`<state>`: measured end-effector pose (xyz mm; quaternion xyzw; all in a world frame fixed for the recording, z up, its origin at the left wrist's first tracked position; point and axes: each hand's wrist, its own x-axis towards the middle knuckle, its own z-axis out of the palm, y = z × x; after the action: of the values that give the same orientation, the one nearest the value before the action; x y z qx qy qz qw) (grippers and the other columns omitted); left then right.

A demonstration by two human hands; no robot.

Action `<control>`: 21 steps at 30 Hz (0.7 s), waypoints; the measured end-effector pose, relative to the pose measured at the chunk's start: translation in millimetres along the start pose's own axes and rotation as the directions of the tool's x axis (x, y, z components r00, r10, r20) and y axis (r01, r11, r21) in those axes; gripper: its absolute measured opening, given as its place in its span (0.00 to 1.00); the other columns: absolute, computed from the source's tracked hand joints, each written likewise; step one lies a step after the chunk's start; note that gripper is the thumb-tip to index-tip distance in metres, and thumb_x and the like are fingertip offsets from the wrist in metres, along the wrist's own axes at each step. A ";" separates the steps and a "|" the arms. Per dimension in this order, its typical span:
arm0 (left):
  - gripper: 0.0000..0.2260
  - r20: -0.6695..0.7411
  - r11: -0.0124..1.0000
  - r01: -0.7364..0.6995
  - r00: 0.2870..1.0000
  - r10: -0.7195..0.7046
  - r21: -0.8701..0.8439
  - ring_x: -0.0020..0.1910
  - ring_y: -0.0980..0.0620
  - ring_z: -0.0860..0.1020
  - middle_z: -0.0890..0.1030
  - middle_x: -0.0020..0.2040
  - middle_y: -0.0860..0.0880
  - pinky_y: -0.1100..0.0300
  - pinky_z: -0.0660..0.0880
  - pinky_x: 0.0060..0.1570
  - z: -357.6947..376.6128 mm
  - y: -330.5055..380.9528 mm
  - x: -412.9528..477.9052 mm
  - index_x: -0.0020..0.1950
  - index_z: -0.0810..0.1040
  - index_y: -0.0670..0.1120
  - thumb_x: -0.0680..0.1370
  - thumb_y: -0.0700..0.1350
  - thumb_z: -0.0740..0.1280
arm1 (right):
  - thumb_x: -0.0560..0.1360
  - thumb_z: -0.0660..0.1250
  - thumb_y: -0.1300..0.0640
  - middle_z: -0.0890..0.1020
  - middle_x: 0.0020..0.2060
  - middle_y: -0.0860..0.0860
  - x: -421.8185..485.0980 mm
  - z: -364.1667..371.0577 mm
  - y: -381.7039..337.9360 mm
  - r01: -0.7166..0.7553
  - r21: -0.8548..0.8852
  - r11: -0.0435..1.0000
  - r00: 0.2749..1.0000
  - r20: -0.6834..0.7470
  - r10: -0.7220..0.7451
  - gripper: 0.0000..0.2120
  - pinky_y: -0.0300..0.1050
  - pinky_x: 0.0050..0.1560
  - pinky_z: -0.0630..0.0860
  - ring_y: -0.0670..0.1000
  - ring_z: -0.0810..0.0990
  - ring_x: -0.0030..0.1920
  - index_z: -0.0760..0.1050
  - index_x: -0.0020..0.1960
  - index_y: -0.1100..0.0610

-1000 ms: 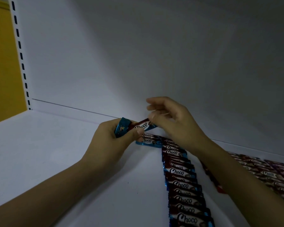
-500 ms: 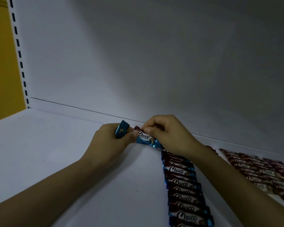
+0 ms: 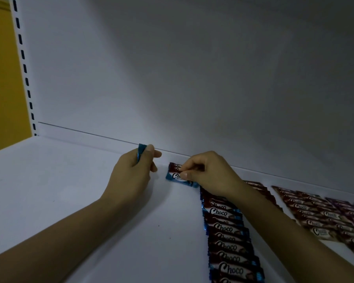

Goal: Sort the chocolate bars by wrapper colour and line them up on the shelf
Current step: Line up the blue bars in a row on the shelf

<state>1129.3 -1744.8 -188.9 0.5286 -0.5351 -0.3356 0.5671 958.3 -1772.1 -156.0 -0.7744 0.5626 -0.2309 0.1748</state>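
**A:** How do these handle?

**B:** Light and thin, I'd judge, stiffish inside a slick, crinkly wrapper; best pinched near a crimped end. My right hand (image 3: 208,174) pinches a blue-edged bar (image 3: 175,176) lying on the shelf (image 3: 70,201) at centre frame, at the far end of the blue row (image 3: 229,237). My left hand (image 3: 131,174), just left of it, grips another blue wrapper (image 3: 141,152).

**A:** Any writing?

**B:** "Choco" in white script; the smaller print is unreadable.

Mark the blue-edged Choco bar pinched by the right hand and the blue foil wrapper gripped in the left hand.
blue-edged Choco bar (image 3: 175,176): head view, white logo panel, left end.
blue foil wrapper (image 3: 141,151): head view, crimped top end.
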 end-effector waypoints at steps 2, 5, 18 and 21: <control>0.19 0.063 1.000 -0.010 0.998 0.010 -0.002 0.36 0.54 0.73 0.79 0.40 0.50 0.63 0.68 0.35 1.0 1.7 -2.9 0.50 0.78 0.56 0.81 0.59 0.49 | 0.72 0.71 0.53 0.83 0.44 0.44 -0.4 3.7 0.3 0.005 -0.075 0.997 1.000 -0.024 -0.006 0.05 0.53 0.61 0.72 0.46 0.79 0.48 0.82 0.48 0.49; 0.21 0.075 1.000 -0.003 0.997 0.003 -0.010 0.35 0.55 0.73 0.78 0.40 0.50 0.65 0.67 0.33 2.4 4.8 -2.9 0.53 0.78 0.59 0.80 0.60 0.46 | 0.72 0.72 0.51 0.79 0.40 0.41 -1.0 4.3 0.9 0.022 -0.154 0.988 0.995 -0.092 -0.037 0.03 0.54 0.61 0.70 0.44 0.76 0.46 0.82 0.46 0.47; 0.16 0.256 0.951 0.123 0.965 -0.048 -0.283 0.47 0.57 0.82 0.82 0.56 0.54 0.63 0.76 0.39 2.8 12.6 -3.9 0.57 0.76 0.67 0.82 0.57 0.49 | 0.73 0.70 0.50 0.84 0.37 0.50 -19.5 -6.3 -47.6 0.010 0.479 0.878 0.988 0.129 -0.081 0.09 0.34 0.39 0.78 0.42 0.81 0.37 0.83 0.45 0.55; 0.17 0.248 0.984 0.100 0.967 -0.061 -0.146 0.40 0.60 0.79 0.83 0.49 0.60 0.67 0.70 0.33 2.5 10.5 -4.2 0.55 0.77 0.65 0.81 0.60 0.49 | 0.73 0.71 0.56 0.79 0.28 0.46 -20.9 -7.0 -45.3 -0.054 0.527 0.848 0.992 0.128 -0.016 0.03 0.32 0.28 0.70 0.40 0.75 0.27 0.82 0.42 0.54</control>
<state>1124.2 -1739.1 -180.2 0.4586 -0.5502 -0.4617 0.5232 984.8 -1738.4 -129.5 -0.7039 0.4725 -0.3251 0.4189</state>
